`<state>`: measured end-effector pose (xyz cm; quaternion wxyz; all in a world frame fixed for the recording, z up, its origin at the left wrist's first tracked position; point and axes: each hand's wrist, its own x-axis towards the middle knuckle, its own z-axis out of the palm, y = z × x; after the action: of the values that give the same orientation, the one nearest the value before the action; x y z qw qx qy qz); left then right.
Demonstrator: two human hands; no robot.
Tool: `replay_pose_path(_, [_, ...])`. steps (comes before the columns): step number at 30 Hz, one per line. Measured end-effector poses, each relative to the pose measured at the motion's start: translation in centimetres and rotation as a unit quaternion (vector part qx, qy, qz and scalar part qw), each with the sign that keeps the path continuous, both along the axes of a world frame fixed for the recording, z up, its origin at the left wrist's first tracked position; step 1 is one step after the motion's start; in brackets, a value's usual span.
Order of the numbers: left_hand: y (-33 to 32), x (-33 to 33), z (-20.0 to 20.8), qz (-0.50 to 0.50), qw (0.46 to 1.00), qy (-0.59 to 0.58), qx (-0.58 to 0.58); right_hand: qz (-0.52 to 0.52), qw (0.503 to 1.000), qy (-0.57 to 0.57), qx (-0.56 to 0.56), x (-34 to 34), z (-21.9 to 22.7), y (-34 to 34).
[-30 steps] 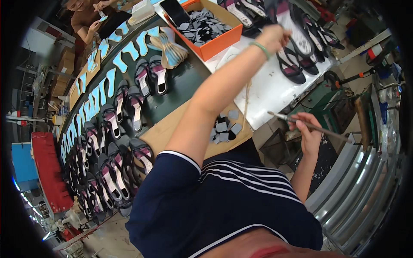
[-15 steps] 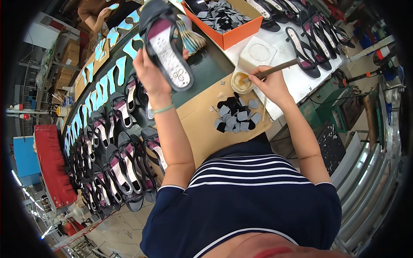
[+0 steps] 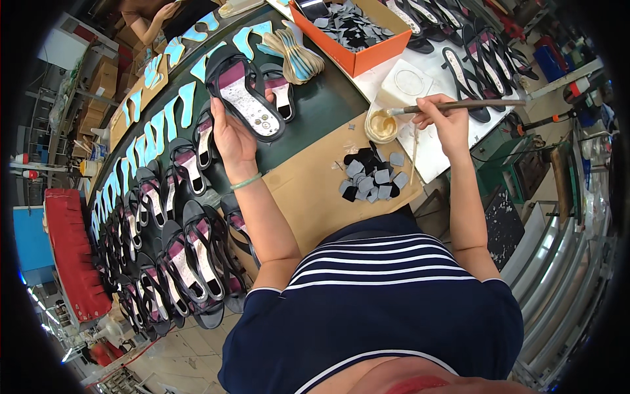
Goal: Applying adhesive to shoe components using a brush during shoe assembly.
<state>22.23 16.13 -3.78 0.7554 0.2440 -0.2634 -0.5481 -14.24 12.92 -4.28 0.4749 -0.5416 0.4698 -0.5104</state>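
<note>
My left hand (image 3: 233, 139) is wrapped around the side of a black strappy sandal (image 3: 247, 104), whose pale insole faces up and whose heel end points toward me. Between the fingers of my right hand (image 3: 447, 128) is a long-handled brush (image 3: 482, 104), held nearly level. Its bristle end is over the mouth of a small round jar (image 3: 382, 134) with yellowish paste inside; whether it touches the rim I cannot tell. A pile of small grey and black pieces (image 3: 373, 176) lies near the jar on brown cardboard (image 3: 298, 177).
Rows of similar sandals (image 3: 193, 249) fill the left side, with blue-and-white sole shapes (image 3: 157, 128) beyond. An orange box (image 3: 377, 56) of small pieces, a white container (image 3: 405, 80) and more sandals (image 3: 485, 59) stand far right. Another person's arm (image 3: 152, 27) shows at far left.
My left hand has lowered the sandal, revealing another one behind it. My right hand has moved right, and the brush has risen from inside the jar to its mouth, now flatter.
</note>
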Motion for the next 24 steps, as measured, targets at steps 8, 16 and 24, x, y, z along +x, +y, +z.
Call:
replay_pose_path(8, [-2.2,-1.2,-2.4,0.079,0.993,-0.064,0.053,0.104,0.967,-0.157,0.173,0.2,-1.6,1.1])
replay_pose_path(16, [-3.2,-2.6,-4.5,0.089,0.992,-0.078,0.051,-0.017,0.987,-0.042,0.155,-2.9,-7.2,3.3])
replay_pose_path(24, [-3.3,-7.3,-4.3,0.076,0.990,-0.037,0.117,0.186,0.812,-0.500,0.238,-3.6,0.9,0.8])
